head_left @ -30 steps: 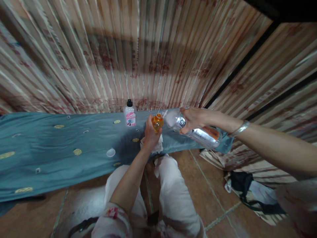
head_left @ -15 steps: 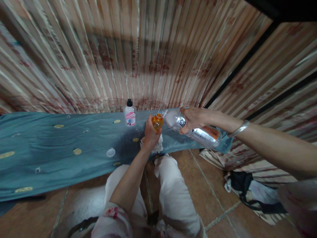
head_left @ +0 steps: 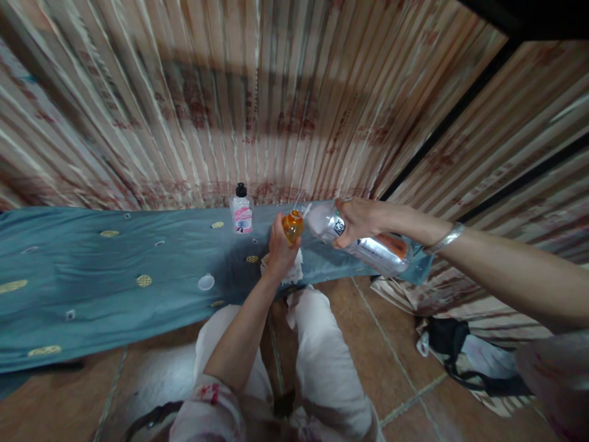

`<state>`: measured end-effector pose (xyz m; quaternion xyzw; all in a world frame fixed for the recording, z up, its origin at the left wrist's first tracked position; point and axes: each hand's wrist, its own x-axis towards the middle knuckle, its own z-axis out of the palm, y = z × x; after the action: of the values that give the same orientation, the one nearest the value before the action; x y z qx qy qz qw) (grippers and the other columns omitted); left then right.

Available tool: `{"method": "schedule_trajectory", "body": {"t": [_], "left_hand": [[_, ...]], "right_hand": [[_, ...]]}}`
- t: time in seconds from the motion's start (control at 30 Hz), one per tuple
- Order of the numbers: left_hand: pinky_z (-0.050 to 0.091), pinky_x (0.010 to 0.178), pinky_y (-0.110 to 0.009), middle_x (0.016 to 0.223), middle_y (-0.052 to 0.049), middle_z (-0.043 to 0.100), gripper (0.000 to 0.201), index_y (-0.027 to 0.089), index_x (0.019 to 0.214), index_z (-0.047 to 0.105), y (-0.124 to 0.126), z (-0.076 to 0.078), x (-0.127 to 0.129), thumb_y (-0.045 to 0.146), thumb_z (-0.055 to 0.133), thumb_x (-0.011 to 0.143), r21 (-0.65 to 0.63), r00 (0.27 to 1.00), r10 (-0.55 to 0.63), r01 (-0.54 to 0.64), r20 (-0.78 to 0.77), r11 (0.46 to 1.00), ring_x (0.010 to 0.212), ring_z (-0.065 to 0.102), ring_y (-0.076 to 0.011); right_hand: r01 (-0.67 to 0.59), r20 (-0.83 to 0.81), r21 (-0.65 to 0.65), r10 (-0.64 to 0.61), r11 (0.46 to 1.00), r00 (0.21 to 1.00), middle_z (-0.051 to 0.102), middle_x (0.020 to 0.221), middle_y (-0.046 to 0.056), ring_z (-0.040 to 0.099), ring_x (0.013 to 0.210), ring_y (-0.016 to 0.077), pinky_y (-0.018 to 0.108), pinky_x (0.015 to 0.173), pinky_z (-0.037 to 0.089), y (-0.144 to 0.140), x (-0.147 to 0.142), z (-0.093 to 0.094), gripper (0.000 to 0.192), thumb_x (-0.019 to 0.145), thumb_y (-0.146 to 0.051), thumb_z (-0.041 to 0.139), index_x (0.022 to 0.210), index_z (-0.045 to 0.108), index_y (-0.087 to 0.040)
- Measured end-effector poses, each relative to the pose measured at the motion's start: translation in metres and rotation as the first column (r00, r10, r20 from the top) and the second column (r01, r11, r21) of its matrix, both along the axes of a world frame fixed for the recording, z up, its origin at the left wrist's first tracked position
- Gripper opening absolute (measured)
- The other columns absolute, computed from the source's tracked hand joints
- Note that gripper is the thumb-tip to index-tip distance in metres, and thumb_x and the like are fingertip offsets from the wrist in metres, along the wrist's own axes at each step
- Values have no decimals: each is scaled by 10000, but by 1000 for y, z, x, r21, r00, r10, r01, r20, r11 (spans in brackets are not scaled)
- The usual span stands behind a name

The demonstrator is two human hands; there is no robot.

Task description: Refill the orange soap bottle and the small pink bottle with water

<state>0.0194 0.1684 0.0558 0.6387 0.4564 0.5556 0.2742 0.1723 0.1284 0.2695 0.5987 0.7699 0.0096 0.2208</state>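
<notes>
My left hand (head_left: 280,247) is closed around a small amber bottle (head_left: 293,226), whose mouth faces up and to the right. My right hand (head_left: 361,220) grips a large clear plastic bottle (head_left: 384,250) with a silver and orange label, tilted so its neck points left at the amber bottle's mouth. The two mouths are close together; I cannot tell whether they touch or whether liquid flows. Under my left hand lies crumpled white tissue (head_left: 294,271), partly hidden. A clear bottle with a pink label and black cap (head_left: 242,216) stands upright to the left.
Blue patterned cloth (head_left: 175,258) covers the long, narrow surface before me. A patterned curtain (head_left: 276,110) hangs right behind it, with dark poles (head_left: 442,129) at the right. A black and white bag or cloth bundle (head_left: 478,362) lies on the tiled floor (head_left: 359,344).
</notes>
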Motion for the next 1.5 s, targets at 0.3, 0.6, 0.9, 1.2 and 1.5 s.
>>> {"method": "schedule_trajectory", "body": {"t": [0.3,0.6,0.9,1.2,1.5], "left_hand": [[399,1193,-498,1420,-177,571,805,162,1453,391,1,-2,1,153,681,702,14,1000,21,-21,1,1000,1356,538,-312],[411,1191,-482,1417,-159,578,816,186,1468,395,1,-3,1,138,684,706,33,1000,29,-29,-1,999,1350,544,-300],[400,1194,-496,1425,-184,566,824,152,1469,381,1,-1,1,147,686,704,19,1000,21,-21,-6,1000,1354,541,-313],[397,1193,-496,1437,-180,558,809,164,1461,377,2,-3,0,162,680,711,23,1000,10,-10,-11,1000,1364,533,-314],[416,1181,-494,1426,-168,567,821,177,1462,392,2,-3,1,153,694,699,29,1000,25,-25,5,999,1353,536,-313]], "right_hand": [[3,8,-22,-3,1000,1000,764,889,119,709,747,242,279,577,426,2,1,-1,646,698,-569,782,1099,714,-67],[0,6,-41,0,999,1000,761,869,131,714,769,268,289,571,429,1,-1,1,585,725,-552,768,1053,719,-71],[1,14,-35,-1,999,1000,764,935,146,722,808,261,281,583,434,2,1,0,650,722,-565,769,1113,701,-51],[-4,-34,-25,3,1000,999,766,864,108,721,748,247,280,576,430,4,4,-3,628,683,-577,785,1075,716,-91],[1,-1,-32,-1,999,1000,755,847,117,714,739,250,278,557,418,1,0,1,607,708,-571,773,1055,713,-77]]}}
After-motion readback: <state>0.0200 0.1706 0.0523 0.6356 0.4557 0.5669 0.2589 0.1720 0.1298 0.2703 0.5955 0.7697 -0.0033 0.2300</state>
